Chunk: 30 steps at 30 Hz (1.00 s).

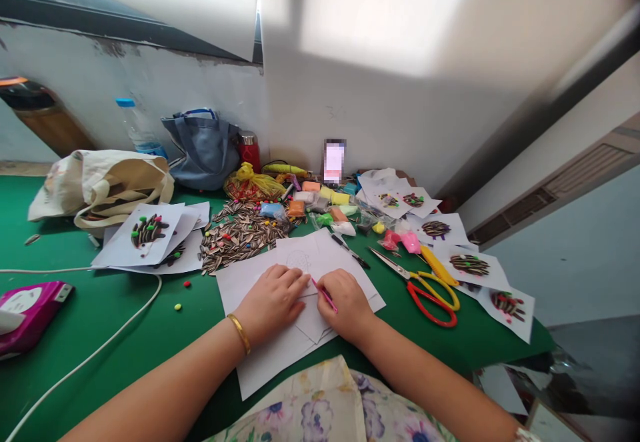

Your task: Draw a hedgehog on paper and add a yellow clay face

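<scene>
My left hand (274, 297), with a gold bangle at the wrist, lies flat with its fingers stretched out on white paper (250, 349). My right hand (346, 303) is closed round a slim pink pencil (326, 295), its tip close to the left fingertips. A faint, round outline drawing (299, 259) shows on the top sheet, just beyond the left fingers. More sheets lie stacked under both hands. At the paper's upper right edge rests a black pen (351, 250). Scissors (420, 282) with red and yellow handles lie partly spread, right of my right hand.
Sunflower seeds (245, 235) are heaped behind the paper, beside bagged coloured clay (340, 197). Seed-decorated cards (470, 264) lie right, others (150, 232) left. A yellow utility knife (438, 265) touches the cards. A white cable (120, 332) crosses the green table near a magenta device (35, 315). Bags (203, 152) stand behind.
</scene>
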Tool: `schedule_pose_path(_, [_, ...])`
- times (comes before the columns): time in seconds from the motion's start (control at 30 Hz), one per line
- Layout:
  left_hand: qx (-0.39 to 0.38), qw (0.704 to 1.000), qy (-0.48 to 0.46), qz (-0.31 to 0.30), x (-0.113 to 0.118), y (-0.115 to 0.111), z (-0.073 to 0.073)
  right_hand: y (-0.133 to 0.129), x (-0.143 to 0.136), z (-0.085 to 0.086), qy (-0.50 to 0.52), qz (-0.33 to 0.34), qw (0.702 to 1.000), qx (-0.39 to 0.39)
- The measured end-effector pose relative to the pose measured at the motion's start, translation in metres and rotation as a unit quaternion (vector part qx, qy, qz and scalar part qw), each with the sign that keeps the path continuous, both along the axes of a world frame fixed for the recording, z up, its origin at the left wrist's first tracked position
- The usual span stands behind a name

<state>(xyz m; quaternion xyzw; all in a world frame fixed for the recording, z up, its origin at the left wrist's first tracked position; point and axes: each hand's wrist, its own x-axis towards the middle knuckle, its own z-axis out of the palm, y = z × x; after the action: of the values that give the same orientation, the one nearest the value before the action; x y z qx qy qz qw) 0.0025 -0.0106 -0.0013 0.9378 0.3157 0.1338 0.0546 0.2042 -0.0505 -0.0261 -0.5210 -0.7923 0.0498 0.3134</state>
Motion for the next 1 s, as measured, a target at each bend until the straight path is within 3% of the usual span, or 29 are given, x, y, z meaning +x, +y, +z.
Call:
schedule_pose_path(0.53, [-0.012, 1.000, -0.009, 0.001, -0.001, 0.001, 0.002, 0.000, 0.001, 0.000, 0.016, 0.011, 1.000, -0.006])
schedule_pose_path(0.77, [-0.008, 1.000, 0.005, -0.004, -0.002, 0.002, 0.003, -0.002, 0.002, 0.003, 0.009, 0.050, 0.998, -0.019])
schedule_pose_path(1.0, [-0.002, 1.000, -0.007, -0.018, -0.004, 0.003, -0.001, 0.000, 0.005, 0.007, 0.045, 0.018, 0.999, 0.001])
